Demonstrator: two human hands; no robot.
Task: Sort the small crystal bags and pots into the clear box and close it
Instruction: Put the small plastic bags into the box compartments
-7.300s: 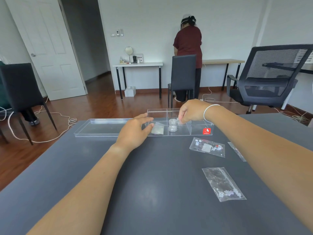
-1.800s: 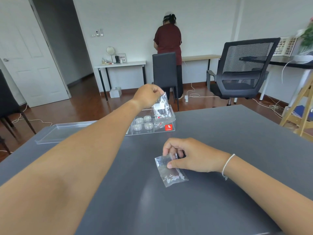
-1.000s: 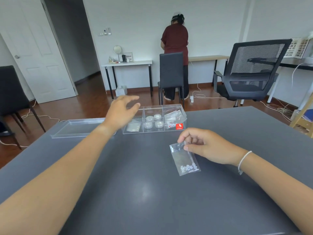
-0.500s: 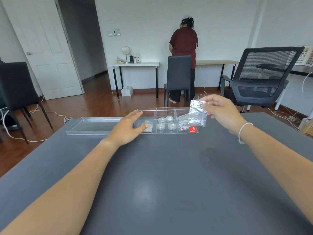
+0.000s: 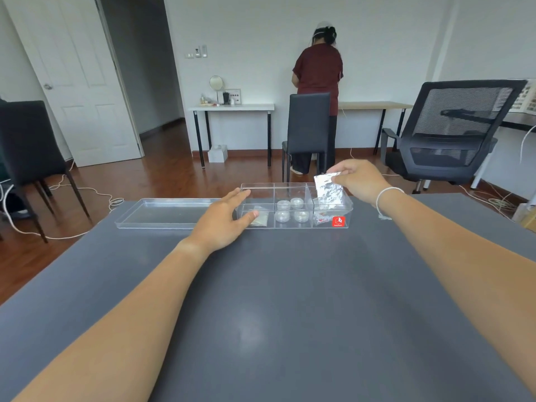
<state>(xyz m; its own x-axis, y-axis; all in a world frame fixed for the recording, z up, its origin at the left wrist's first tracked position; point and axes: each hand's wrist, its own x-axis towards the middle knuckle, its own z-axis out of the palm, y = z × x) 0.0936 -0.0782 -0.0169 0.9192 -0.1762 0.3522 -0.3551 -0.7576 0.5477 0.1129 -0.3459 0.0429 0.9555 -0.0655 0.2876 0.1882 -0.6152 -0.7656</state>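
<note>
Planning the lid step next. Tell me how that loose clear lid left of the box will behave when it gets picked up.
The clear lid is a long, shallow tray of thin plastic, so it is probably light and may flex if lifted by one end. Its glossy surface looks slippery on the smooth grey table, so it would likely slide when nudged. Lying flat, it should not tip or roll.

Bright even room light; soft glare on table [image 5: 261, 329]; wide-angle edge bowing.
</note>
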